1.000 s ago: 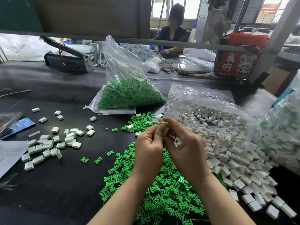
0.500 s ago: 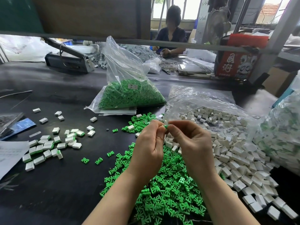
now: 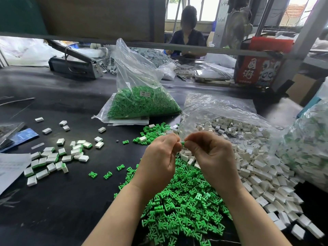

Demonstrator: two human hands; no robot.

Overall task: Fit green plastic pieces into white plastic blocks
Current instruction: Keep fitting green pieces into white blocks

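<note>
Both hands are raised together over the loose heap of small green plastic pieces [image 3: 179, 208], fingertips almost meeting: the right hand [image 3: 211, 157] pinches a small green plastic piece [image 3: 183, 143] between thumb and forefinger, and the left hand [image 3: 159, 157] has its fingers curled inward toward it, presumably around a white block, though the block itself is hidden behind the fingers and cannot be confirmed. The step looks like the seating of the green piece into its block; to do it well, the piece should be turned so its prongs line up with the opening, held square rather than tilted, and pushed straight until it sits flush, with the left hand bracing against the push. The spread of small white rectangular plastic blocks [image 3: 257, 167] lies just right of the green heap and spills from a clear plastic bag [image 3: 221, 109]. To the left, a scatter of finished white blocks with green edges [image 3: 51, 160] sits well apart on the black table surface [image 3: 58, 210], the likely drop spot. A clear bag of green pieces [image 3: 142, 102] stands behind, and another bulging bag of mixed white and green parts [image 3: 305, 142] crowds the right edge. Nothing blocks the hands, but the dense heaps beneath would make a dropped part hard to find. Another person [image 3: 188, 32] works across the table.
</note>
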